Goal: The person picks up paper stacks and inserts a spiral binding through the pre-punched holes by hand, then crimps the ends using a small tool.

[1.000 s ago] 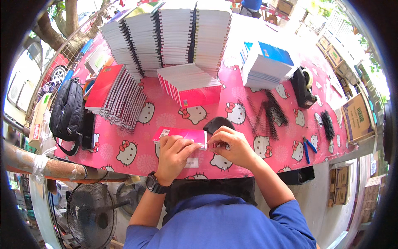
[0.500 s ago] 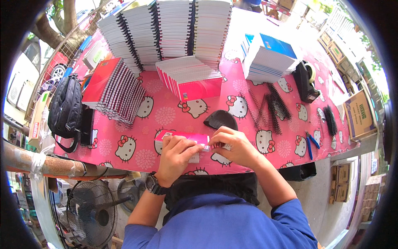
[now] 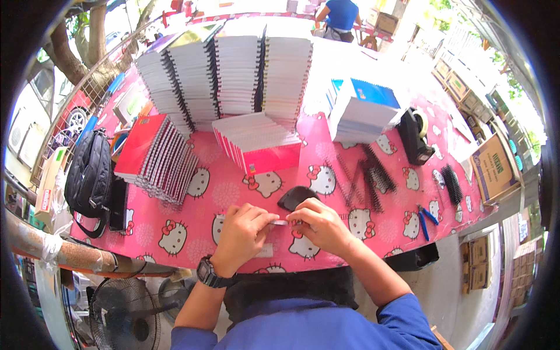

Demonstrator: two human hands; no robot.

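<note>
Notebook (image 3: pixel 280 222), a pale sliver over the pink tablecloth (image 3: pixel 226 193), is pinched by the left hand (image 3: pixel 242 233); whether the right hand (image 3: pixel 319 224), just beside it, grips anything I cannot tell; a loose pinch could skew its pages.

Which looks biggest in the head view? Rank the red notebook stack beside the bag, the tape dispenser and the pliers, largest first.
1. Red notebook stack
2. Tape dispenser
3. Pliers

The hands (image 3: pixel 242 231) meet at a mostly hidden booklet (image 3: pixel 280 222) above a pink table (image 3: pixel 227 195), with notebook stacks (image 3: pixel 238 73) beyond.
</note>
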